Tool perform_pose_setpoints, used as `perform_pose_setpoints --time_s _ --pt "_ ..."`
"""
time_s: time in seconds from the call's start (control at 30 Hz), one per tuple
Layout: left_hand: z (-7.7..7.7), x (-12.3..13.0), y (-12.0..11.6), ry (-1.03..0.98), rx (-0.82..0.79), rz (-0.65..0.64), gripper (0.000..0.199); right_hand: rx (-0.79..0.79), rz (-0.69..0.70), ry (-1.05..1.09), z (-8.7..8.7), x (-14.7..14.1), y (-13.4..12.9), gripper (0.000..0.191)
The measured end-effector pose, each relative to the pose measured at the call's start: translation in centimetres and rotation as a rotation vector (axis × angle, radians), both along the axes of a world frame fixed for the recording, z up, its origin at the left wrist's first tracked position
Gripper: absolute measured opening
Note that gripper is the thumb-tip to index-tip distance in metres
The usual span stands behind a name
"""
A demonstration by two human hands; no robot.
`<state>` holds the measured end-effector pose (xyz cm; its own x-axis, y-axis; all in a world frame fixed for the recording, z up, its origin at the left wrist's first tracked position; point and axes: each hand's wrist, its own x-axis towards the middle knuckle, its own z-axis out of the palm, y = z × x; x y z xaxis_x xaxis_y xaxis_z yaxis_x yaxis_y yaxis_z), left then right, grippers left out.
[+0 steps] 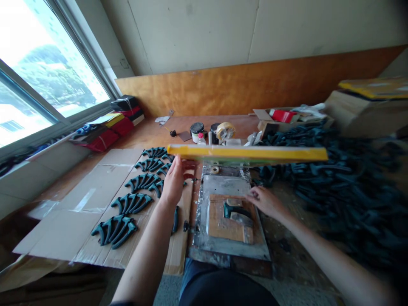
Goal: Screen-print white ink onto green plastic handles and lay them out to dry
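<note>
Our left hand (174, 185), blurred at eleven o'clock, meets the yellow-edged frame (247, 154), its grip impossible to make out, while our open right hand (266, 202) sits at two o'clock just beside a dark teal piece (232, 209).

We count two hands (174, 180), one yellow-edged screen frame (247, 153), and five fanned rows of dark teal moulded pieces (130, 203) on the cardboard sheet (70, 221), plus one loose piece (175, 219) lying beside them. Behind these we see two dark lidded tins (196, 128), one small bottle (200, 139) and one roll of masking tape (225, 131). To the right, one heap of similar pieces (344, 187) is too dense for us to count.
</note>
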<state>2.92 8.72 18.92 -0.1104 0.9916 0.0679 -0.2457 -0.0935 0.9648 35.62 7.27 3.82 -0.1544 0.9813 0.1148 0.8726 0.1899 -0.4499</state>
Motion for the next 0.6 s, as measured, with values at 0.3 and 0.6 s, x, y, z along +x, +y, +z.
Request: perform_pose_setpoints --time_s 0.3,0.6 --pt "-10.1 6.7 -8.1 -0.033 -0.684 -0.342 0.066 -0.044 -0.057 0.010 -1.1 -8.5 -5.6 0.017" --pt "-18.1 -2.8 -11.5 0.080 -0.772 0.102 0.049 0.095 0.232 -0.168 -0.8 1.3 -4.8 0.039"
